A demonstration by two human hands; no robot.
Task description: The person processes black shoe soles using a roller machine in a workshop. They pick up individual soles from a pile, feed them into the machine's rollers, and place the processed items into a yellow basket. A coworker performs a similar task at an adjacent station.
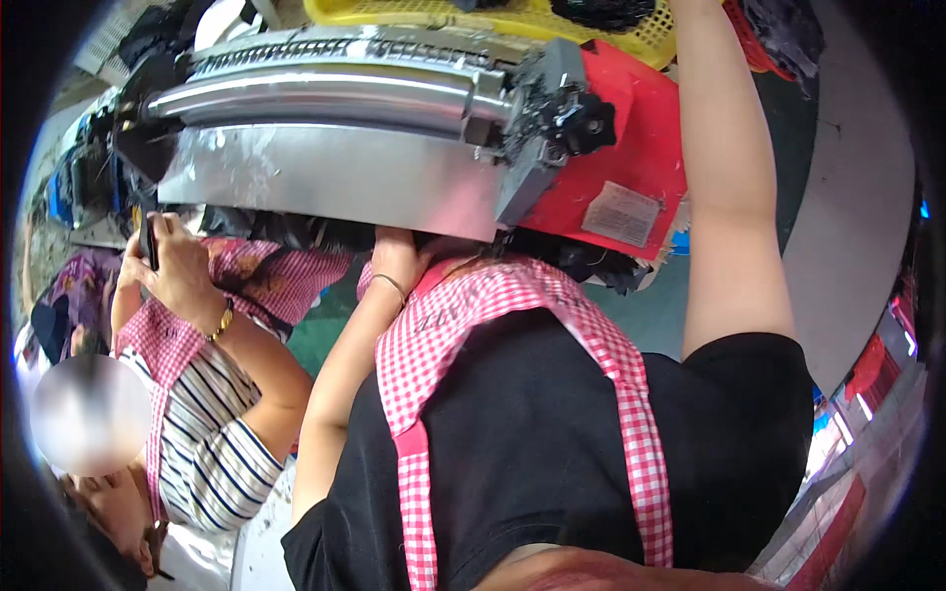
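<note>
In front of me stands a machine with long shiny metal rollers (315, 101) and a sloping bare metal plate (325, 177). My left hand (396, 258), with a thin bracelet at its wrist, reaches up to the plate's lower edge beside my checked apron (463, 295). Its fingers go out of sight beneath that edge, so what they touch is hidden. My right arm stretches far forward past the machine's red side housing (621, 138). The hand itself lies beyond the upper edge of the view, nearest to a yellow plastic basket (650, 44).
A co-worker in a striped shirt (212, 463) stands close at my left, holding a dark flat object (150, 241). Black knob (591, 125) sticks out from the machine's right end. Dark scraps (601, 266) hang below the housing. A red basket (759, 44) stands at the far right.
</note>
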